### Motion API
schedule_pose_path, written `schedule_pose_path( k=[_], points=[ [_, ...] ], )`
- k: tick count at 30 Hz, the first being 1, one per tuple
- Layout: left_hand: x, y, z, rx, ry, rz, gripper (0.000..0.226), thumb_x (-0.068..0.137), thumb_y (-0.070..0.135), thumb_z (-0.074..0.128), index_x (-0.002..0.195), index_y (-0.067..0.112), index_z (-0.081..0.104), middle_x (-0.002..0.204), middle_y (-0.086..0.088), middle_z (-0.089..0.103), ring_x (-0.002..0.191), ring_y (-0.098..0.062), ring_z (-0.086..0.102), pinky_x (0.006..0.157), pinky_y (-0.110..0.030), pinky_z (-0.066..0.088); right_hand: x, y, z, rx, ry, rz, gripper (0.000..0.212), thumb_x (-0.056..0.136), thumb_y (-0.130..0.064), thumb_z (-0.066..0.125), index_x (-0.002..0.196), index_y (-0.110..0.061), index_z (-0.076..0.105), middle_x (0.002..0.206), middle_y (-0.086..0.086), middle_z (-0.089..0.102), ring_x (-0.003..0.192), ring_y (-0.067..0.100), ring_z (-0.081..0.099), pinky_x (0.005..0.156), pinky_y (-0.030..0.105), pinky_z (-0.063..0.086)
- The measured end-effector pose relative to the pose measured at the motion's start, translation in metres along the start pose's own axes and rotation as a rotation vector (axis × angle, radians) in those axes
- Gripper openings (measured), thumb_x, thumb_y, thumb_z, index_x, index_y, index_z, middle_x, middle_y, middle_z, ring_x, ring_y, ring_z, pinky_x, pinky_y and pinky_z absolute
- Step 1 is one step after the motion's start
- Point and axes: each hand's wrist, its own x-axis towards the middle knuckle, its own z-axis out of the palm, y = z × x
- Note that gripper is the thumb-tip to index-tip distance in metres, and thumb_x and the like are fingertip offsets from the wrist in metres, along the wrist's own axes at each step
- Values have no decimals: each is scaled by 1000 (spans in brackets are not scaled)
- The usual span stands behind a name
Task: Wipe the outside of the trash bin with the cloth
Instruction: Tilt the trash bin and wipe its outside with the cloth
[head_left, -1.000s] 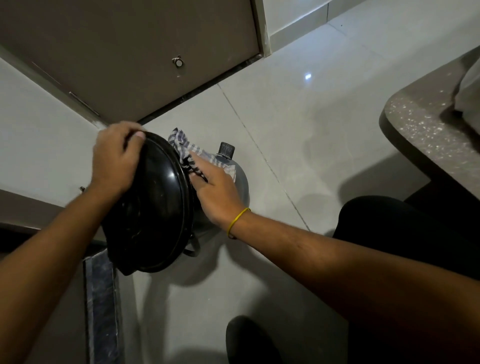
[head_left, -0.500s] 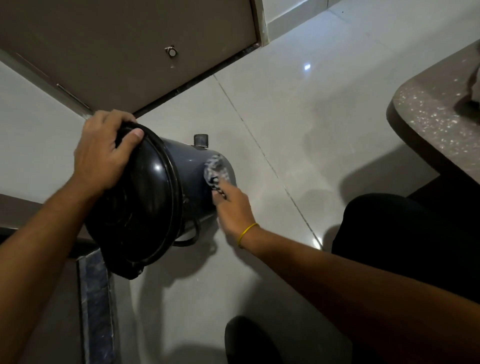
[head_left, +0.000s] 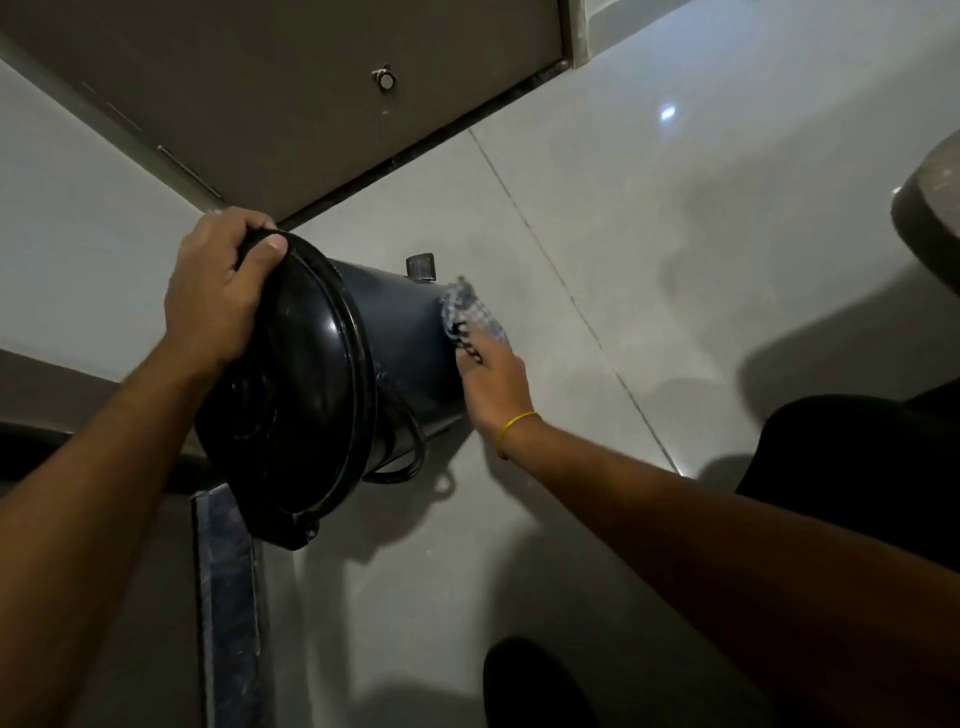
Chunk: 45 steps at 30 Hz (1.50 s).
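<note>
On the floor (head_left: 649, 260), the bin (head_left: 395, 332) lies tilted, lid shut; left hand (head_left: 213, 296) fingers clamp its rim, right hand (head_left: 493, 384) fingers pinch the cloth (head_left: 470, 312) against its side.

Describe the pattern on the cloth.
The cloth is checked, grey-blue and white with dark lines, seen in the head view, pressed against the trash bin.

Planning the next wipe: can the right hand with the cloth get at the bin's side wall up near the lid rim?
Probably yes. The right hand presses the cloth near the trash bin base, and the wall between looks bare; the left hand holds the lid's far edge.
</note>
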Motion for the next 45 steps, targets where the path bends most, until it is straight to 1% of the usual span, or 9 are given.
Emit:
schedule_pose_path(
  k=[4,8,15,21,25,30,34,40,45],
  points=[
    [5,-8,-6,-23,43,-38,12,101,52,41,96,55,52,118,3,56,120,-24,52,101,-34,37,-33,-26,13,-32,-190,-369,60,96,4,55,153,-15,48,160,3,49,155,25,34,127,29,24],
    [-2,-18,-13,-51,44,-108,15,99,53,42,93,60,54,117,5,54,117,-12,46,100,-32,35,-59,24,3,-167,-253,-430,55,97,1,55,150,-15,53,156,7,53,152,24,40,126,31,32],
    [2,-14,-11,-3,75,-207,46,101,54,43,126,21,64,136,-15,60,126,-31,55,99,-35,36,-11,70,8,-37,-22,237,48,87,-18,49,122,-36,75,128,15,75,115,34,70,103,48,56],
    [3,-31,-18,-33,75,-319,38,105,48,41,123,21,61,130,-8,59,117,-24,52,96,-32,35,-24,-25,21,156,-138,-169,51,94,8,56,139,-13,64,148,6,62,139,7,51,119,17,36],
    [-7,-48,-25,-172,97,-390,25,99,58,41,93,40,57,118,-1,58,111,-22,54,103,-45,44,-51,-17,35,169,-285,-268,55,95,3,57,147,-16,56,153,5,57,149,12,44,124,25,33],
    [-23,-80,-39,-461,132,-647,55,86,76,51,106,32,78,120,-7,76,126,-32,67,112,-55,50,-62,49,38,-33,-333,-11,44,97,-7,58,138,-16,66,142,7,67,137,20,58,119,32,42],
    [-51,-89,-37,-534,128,-738,76,81,89,49,123,32,78,123,-8,78,122,-29,71,108,-54,53,-33,85,46,-33,-195,311,49,84,-36,50,130,-38,66,107,-2,73,94,18,57,93,35,50],
    [-71,-67,-11,-549,187,-756,53,107,60,31,95,30,73,91,10,72,92,-6,66,87,-29,53,-9,36,35,71,-86,272,38,99,-14,55,134,-18,70,136,12,70,125,29,61,91,26,41],
    [-72,-60,-7,-538,138,-735,52,111,52,25,93,31,70,87,11,71,88,-4,65,75,-21,53,-15,24,21,92,23,240,23,92,-10,53,71,-17,59,78,6,58,79,22,46,65,33,36]
  ],
)
